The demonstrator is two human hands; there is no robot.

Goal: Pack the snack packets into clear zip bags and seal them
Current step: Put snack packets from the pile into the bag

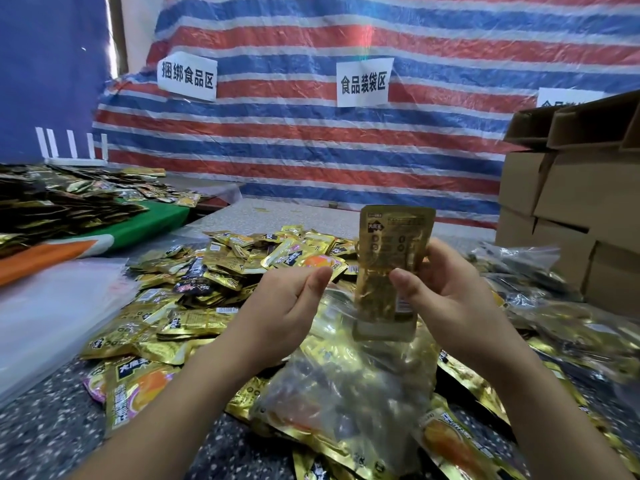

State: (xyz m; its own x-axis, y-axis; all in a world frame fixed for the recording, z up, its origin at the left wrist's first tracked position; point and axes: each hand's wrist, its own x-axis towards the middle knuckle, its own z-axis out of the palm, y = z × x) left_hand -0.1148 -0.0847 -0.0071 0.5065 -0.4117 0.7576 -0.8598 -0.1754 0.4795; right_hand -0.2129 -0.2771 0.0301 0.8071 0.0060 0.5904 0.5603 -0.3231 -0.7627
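Note:
My right hand (446,289) holds a stack of gold snack packets (391,268) upright, its lower end inside the mouth of a clear zip bag (346,382). The bag hangs below both hands and holds several packets. My left hand (291,303) pinches the bag's left rim between thumb and fingers. A big heap of loose gold snack packets (221,278) covers the speckled table (45,434) behind and around the bag.
Clear empty bags (52,306) lie stacked at the left. Filled clear bags (526,268) pile up at the right, before stacked cardboard boxes (571,202). A second packet heap (59,202) sits on a green and orange cloth (152,223) at far left. A striped tarp (311,143) with paper signs forms the back wall.

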